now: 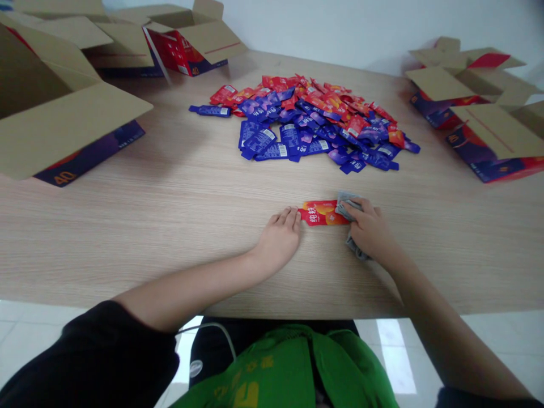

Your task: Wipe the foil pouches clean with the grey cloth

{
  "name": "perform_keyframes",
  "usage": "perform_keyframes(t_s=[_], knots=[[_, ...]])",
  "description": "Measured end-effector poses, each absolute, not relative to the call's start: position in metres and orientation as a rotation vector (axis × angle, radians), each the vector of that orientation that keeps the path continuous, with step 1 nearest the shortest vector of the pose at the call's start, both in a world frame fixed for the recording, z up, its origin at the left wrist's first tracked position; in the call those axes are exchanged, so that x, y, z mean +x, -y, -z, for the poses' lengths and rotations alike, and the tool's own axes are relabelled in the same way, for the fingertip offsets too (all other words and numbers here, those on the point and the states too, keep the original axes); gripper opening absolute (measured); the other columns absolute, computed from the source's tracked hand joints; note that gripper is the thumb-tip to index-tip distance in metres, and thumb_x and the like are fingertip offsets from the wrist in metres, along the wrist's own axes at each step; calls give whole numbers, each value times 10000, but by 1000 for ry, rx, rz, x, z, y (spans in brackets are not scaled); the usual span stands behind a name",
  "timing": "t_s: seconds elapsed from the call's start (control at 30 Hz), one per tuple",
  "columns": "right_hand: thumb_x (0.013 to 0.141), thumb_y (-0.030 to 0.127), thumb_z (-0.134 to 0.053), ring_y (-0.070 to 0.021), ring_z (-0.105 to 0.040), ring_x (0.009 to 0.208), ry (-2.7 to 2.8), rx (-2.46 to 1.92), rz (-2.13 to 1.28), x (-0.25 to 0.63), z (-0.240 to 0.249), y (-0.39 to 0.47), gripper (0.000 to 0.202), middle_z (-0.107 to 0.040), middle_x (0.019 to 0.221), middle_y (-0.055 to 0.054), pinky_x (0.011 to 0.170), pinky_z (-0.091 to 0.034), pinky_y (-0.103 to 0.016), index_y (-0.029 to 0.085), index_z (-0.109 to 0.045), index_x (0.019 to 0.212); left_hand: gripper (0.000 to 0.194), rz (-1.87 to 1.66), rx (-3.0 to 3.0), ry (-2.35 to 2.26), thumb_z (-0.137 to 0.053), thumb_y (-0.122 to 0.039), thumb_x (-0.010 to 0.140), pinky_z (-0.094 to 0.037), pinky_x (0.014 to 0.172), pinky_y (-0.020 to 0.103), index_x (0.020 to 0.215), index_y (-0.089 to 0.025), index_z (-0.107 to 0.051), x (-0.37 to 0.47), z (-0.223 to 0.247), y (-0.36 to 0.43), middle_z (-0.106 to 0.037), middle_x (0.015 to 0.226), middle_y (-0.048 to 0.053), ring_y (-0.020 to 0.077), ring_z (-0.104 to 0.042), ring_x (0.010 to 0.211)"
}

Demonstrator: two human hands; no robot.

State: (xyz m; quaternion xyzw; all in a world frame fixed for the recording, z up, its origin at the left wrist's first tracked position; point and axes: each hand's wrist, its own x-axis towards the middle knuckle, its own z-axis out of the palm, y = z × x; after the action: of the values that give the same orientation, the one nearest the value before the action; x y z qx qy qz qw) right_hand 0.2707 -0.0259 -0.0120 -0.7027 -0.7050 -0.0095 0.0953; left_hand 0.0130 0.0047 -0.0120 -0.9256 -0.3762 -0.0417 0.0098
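Observation:
A red and orange pouch (pixel 322 213) lies flat on the wooden table (pixel 170 226), its narrow end pointing left. The fingertips of my left hand (pixel 283 235) press on that narrow end, the fingers held together. At the pouch's right end, my right hand (pixel 369 226) grips a grey cloth (pixel 347 203), which covers that end and also hangs out below my palm. Beyond my hands is a heap of red pouches (pixel 280 84) and blue pouches (pixel 290 137), with the red ones mostly toward the back.
A large open cardboard box (pixel 93 153) stands at the left, with more open boxes (pixel 187 51) behind it. Other open boxes (pixel 480 153) are at the right. One blue pouch (pixel 212 111) sticks out at the heap's left. The table's front edge runs beneath my forearms.

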Motion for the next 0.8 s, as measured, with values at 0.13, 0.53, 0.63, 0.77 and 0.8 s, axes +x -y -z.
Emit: perform_keyframes(t_s=[0.13,0.53,0.63,0.77,0.8], knots=[[872,67,-403,-338,-541,1282,2069,-1820,56,245,4,19,594,-543,1472,-191,1055,-473,-545,140,-645,1410,408,150,-2876,1139,-439,-63,1032,-536,1040,377,1395,7,-611,13,12,-5,-607,1486,231,288,-599,1376],[908,95,-478,-350,-522,1218,2337,-1826,145,214,14,43,548,-575,1532,-90,952,-455,-531,238,-687,1394,407,54,-2878,1145,-478,-99,1044,-538,1077,369,1416,12,-599,13,9,-6,-590,1508,226,289,-584,1397],[914,102,-476,-354,-532,1204,2279,-1854,166,229,14,49,525,-587,1522,-79,925,-459,-524,246,-714,1359,399,21,-2877,1139,-474,-87,1042,-539,1083,367,1404,1,-617,14,7,-6,-595,1503,213,279,-598,1386],[918,95,-450,-343,-557,1203,2151,-1903,126,243,17,55,515,-594,1506,-83,948,-477,-521,244,-743,1316,400,2,-2858,1128,-477,-71,1033,-554,1067,375,1397,15,-620,16,7,-6,-593,1496,221,286,-608,1374],[918,92,-443,-339,-563,1210,2125,-1910,105,246,18,57,518,-591,1506,-89,963,-481,-523,236,-744,1313,401,-3,-2850,1126,-478,-65,1030,-560,1057,378,1396,17,-620,16,7,-5,-589,1497,223,290,-608,1374]])
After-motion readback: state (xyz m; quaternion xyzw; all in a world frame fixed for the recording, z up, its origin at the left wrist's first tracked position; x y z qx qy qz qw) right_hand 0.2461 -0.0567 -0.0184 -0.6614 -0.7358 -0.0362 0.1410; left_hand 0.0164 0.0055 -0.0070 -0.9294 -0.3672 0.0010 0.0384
